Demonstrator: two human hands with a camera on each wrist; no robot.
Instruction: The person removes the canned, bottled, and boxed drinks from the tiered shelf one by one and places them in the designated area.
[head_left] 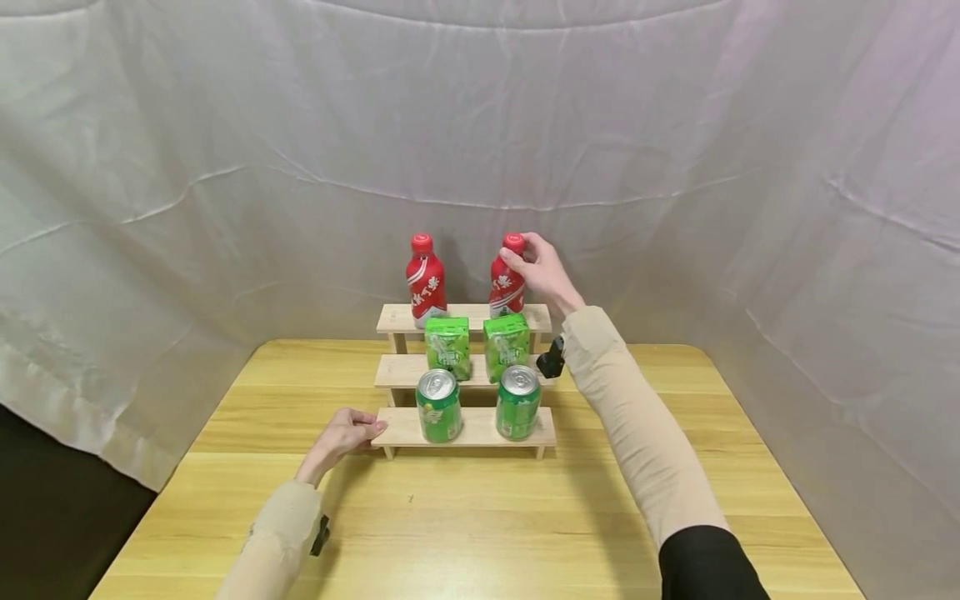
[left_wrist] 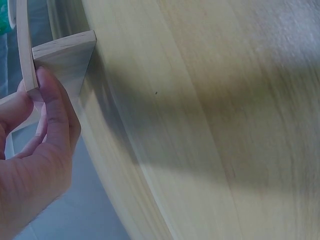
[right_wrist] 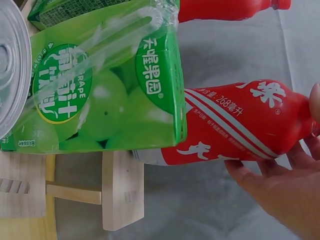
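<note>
"GRAPE" and "天喔果园" on the green carton, white "268毫升" on the red bottle

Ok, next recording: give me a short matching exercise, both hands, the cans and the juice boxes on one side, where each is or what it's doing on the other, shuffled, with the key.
1. Left hand
2. Right hand
3. Green cans
4. Green juice boxes

A. Holding a red bottle near its cap
B. On the middle step
C. Pinching the end of the bottom step
D. On the bottom step

Pairs: 1-C, 2-A, 3-D, 4-B
</note>
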